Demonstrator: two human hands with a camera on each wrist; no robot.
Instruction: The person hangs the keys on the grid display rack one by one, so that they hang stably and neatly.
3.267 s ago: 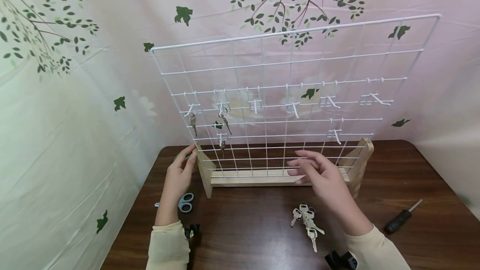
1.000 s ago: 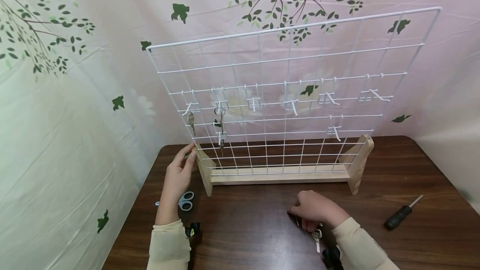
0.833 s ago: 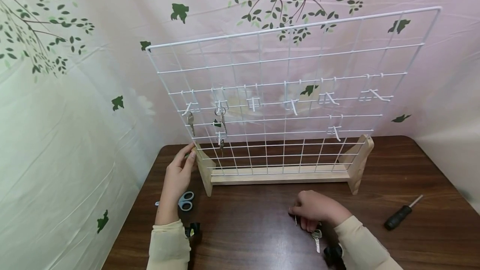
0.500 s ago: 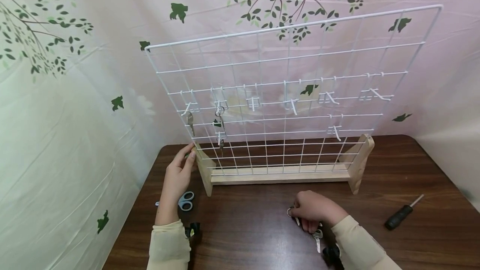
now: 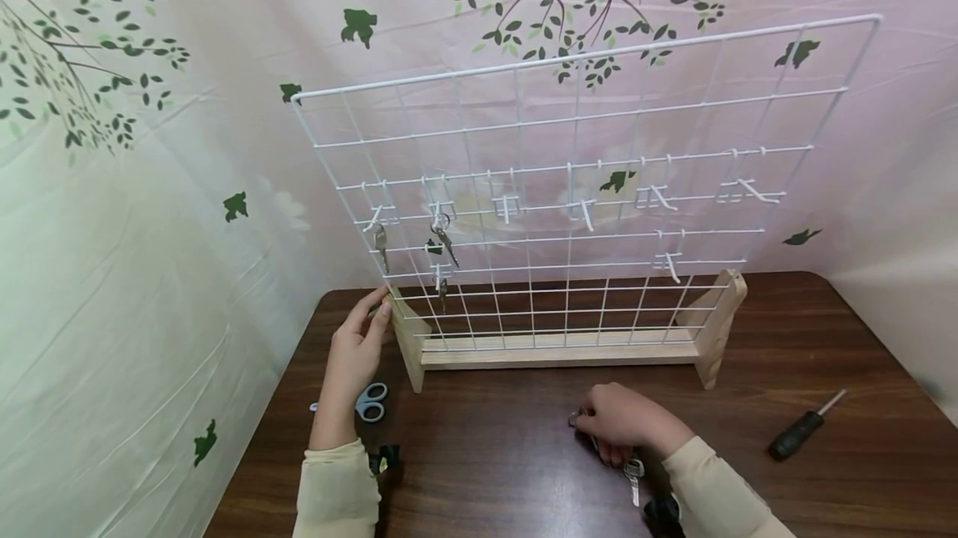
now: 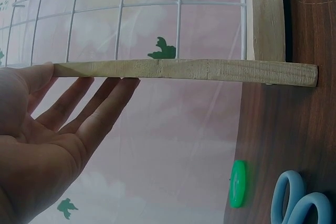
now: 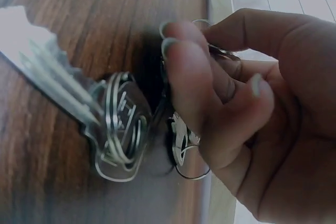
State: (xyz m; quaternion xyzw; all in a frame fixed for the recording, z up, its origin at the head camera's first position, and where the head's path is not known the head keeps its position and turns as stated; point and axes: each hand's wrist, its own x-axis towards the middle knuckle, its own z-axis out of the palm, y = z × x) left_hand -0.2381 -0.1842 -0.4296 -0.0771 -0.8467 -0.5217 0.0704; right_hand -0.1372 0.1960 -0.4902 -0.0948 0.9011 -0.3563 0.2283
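My left hand (image 5: 358,359) rests straight fingertips on the outer face of the rack's wooden side support (image 6: 199,71), thumb at its upper end. A white wire grid rack (image 5: 550,180) stands on this wooden base. Low over the table, my right hand (image 5: 624,423) pinches a key between thumb and index finger, its ring (image 5: 574,419) poking out; fingers hide most of the key. Beside and under that hand lie more loose keys, one key (image 5: 634,481) showing plainly; its ringed head (image 7: 118,124) is close up in the right wrist view. Several white hooks cross the grid; keys (image 5: 444,240) hang at its left.
Blue-handled scissors (image 5: 371,402) lie by my left forearm, near a green ring-shaped object (image 6: 238,183). A black-handled screwdriver (image 5: 804,430) is on the right of the brown table (image 5: 486,455). A leaf-patterned cloth (image 5: 224,288) hangs behind.
My right hand has come down from in front of the grid to the keys and taken hold of one, its ring now showing past the fingertips. The left hand has stayed on the side support.
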